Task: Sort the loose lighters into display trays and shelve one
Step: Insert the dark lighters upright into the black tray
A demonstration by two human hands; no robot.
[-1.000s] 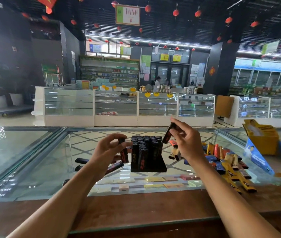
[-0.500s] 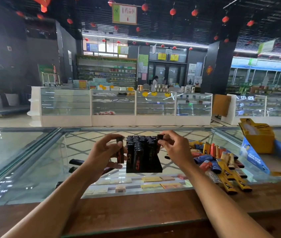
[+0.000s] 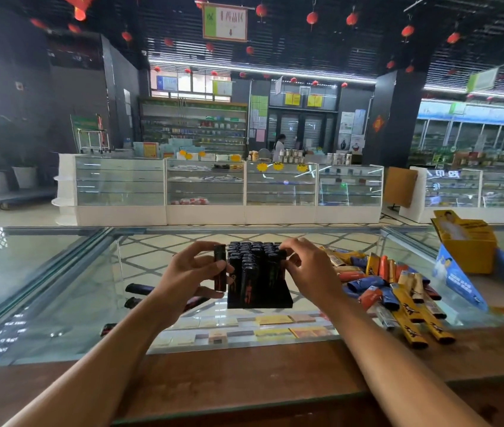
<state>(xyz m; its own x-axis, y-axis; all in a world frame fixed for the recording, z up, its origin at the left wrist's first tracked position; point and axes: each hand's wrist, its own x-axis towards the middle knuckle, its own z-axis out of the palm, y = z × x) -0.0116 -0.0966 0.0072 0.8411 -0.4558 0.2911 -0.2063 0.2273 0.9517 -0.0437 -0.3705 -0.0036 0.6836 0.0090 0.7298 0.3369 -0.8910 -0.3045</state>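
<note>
A black display tray [image 3: 275,302] stands on the glass counter, filled with several upright black lighters [image 3: 252,266]. My left hand [image 3: 190,277] grips one black lighter with a red print [image 3: 220,269] upright at the tray's left side. My right hand [image 3: 309,269] is at the tray's right rear corner, fingers curled over the top of a lighter [image 3: 281,254] there. A few loose black lighters [image 3: 138,289] lie on the glass left of the tray, partly hidden by my left arm.
A heap of coloured lighters and yellow packets [image 3: 395,288] lies right of the tray. A yellow box [image 3: 466,241] and a blue carton [image 3: 457,280] stand at the far right. A wooden ledge [image 3: 244,374] runs along the counter's near edge.
My right hand came down from above with its lighter to the tray's right rear corner. My left hand moved its lighter closer to the tray's left side.
</note>
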